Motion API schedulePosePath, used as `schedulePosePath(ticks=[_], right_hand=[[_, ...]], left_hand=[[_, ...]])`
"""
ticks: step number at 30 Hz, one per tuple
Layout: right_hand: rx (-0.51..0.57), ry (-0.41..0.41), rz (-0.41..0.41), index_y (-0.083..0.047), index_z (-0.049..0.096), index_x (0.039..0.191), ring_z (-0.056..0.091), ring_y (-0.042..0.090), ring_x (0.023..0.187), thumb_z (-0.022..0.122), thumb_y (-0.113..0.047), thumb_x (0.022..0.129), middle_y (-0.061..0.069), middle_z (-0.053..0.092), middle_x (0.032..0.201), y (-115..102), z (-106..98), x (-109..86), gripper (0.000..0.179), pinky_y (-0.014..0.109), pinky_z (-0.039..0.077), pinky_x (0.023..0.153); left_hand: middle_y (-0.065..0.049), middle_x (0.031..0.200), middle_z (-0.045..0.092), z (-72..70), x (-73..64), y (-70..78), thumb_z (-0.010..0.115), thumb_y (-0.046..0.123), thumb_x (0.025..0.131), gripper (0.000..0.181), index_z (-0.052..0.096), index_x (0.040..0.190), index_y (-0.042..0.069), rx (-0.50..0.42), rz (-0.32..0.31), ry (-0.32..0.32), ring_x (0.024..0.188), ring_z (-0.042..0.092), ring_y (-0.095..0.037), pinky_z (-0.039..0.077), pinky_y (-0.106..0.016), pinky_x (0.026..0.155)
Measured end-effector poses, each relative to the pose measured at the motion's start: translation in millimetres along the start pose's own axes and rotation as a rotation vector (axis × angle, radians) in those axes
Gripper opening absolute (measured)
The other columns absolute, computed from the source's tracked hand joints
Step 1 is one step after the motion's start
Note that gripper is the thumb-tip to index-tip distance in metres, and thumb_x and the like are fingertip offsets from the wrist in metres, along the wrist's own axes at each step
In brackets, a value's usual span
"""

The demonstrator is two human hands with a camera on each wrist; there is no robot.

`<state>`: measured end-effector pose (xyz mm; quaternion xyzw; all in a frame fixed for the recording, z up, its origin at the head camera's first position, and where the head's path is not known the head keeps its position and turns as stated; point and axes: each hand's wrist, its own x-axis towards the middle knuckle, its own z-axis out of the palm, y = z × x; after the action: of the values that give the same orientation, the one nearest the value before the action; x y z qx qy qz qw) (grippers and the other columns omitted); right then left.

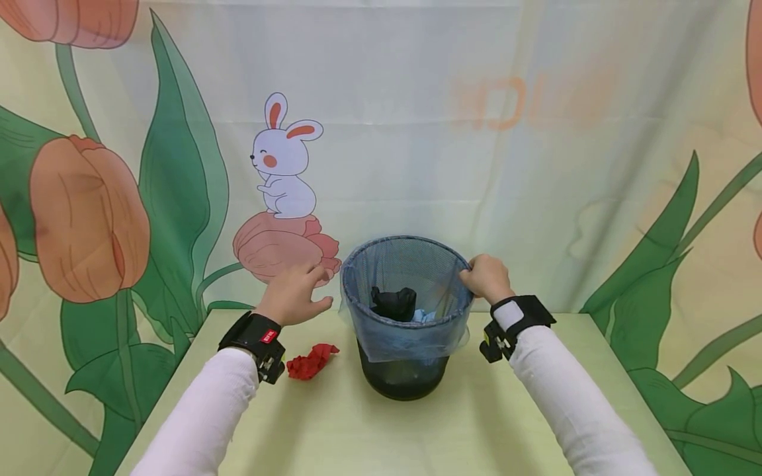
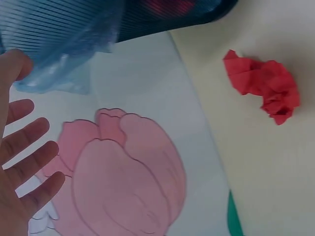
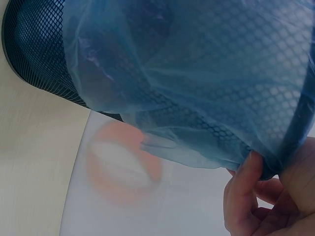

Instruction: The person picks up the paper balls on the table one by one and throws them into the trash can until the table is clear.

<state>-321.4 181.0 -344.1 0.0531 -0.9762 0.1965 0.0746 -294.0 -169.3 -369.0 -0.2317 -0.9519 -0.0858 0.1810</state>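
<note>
A dark mesh trash bin (image 1: 402, 380) stands upright on the table, lined with a thin blue plastic bag (image 1: 389, 340) folded over its rim. At the right side, my right hand (image 1: 489, 277) pinches the rim and bag between thumb and fingers; the right wrist view shows this hand (image 3: 266, 199) up close. My left hand (image 1: 293, 295) hovers left of the bin, holding nothing, its fingers (image 2: 29, 152) spread apart. A gap shows between it and the rim in the head view. Crumpled red paper (image 1: 312, 361) lies on the table below the left hand.
Inside the bin are a crumpled black item (image 1: 394, 304) and something light blue (image 1: 424, 316). The pale table (image 1: 405, 436) ends at a printed curtain (image 1: 405, 145) with tulips and a rabbit, close behind the bin.
</note>
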Motion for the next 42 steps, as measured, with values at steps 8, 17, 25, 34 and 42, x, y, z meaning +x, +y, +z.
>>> schedulePosePath(ticks=[8,17,25,34,42], right_hand=[[0.009,-0.003,0.002,-0.016,0.029,0.048,0.032,0.009,0.038,0.050,-0.008,0.079,-0.005,0.029,0.044,2,2,-0.3,0.038,0.019,0.020,0.040],[0.014,-0.013,0.013,-0.016,0.029,0.049,0.033,0.010,0.039,0.049,-0.008,0.080,-0.005,0.029,0.044,3,1,-1.1,0.038,0.019,0.021,0.040],[0.009,-0.007,0.028,-0.016,0.028,0.049,0.030,0.009,0.039,0.049,-0.008,0.078,-0.005,0.027,0.045,3,1,1.2,0.037,0.020,0.020,0.041],[0.012,-0.015,0.038,-0.016,0.028,0.050,0.030,0.009,0.039,0.049,-0.008,0.080,-0.005,0.026,0.046,0,-2,0.5,0.037,0.020,0.019,0.041],[0.012,-0.011,0.025,-0.016,0.028,0.049,0.031,0.009,0.038,0.050,-0.008,0.079,-0.006,0.027,0.045,0,-2,0.4,0.037,0.019,0.020,0.040]], left_hand=[[-0.005,0.095,0.060,38.9,-20.5,-9.0,0.068,0.035,0.077,0.035,0.061,0.102,0.012,-0.041,-0.102,-0.059,0.083,0.057,-0.023,0.053,-0.036,0.069],[-0.008,0.097,0.060,73.6,-38.2,-9.0,0.069,0.036,0.076,0.037,0.062,0.103,0.012,-0.035,-0.183,-0.143,0.085,0.058,-0.025,0.054,-0.039,0.070],[-0.010,0.106,0.058,99.4,-45.4,-8.3,0.070,0.037,0.075,0.043,0.059,0.109,0.012,-0.022,-0.223,-0.158,0.096,0.056,-0.030,0.050,-0.047,0.079],[-0.014,0.131,0.049,132.2,-55.3,-7.7,0.070,0.040,0.073,0.065,0.049,0.129,0.016,-0.043,-0.265,-0.187,0.113,0.050,-0.035,0.045,-0.054,0.088],[-0.016,0.137,0.043,154.1,-68.1,-13.9,0.074,0.040,0.067,0.077,0.044,0.134,0.016,-0.096,-0.342,-0.244,0.123,0.042,-0.038,0.039,-0.061,0.091]])
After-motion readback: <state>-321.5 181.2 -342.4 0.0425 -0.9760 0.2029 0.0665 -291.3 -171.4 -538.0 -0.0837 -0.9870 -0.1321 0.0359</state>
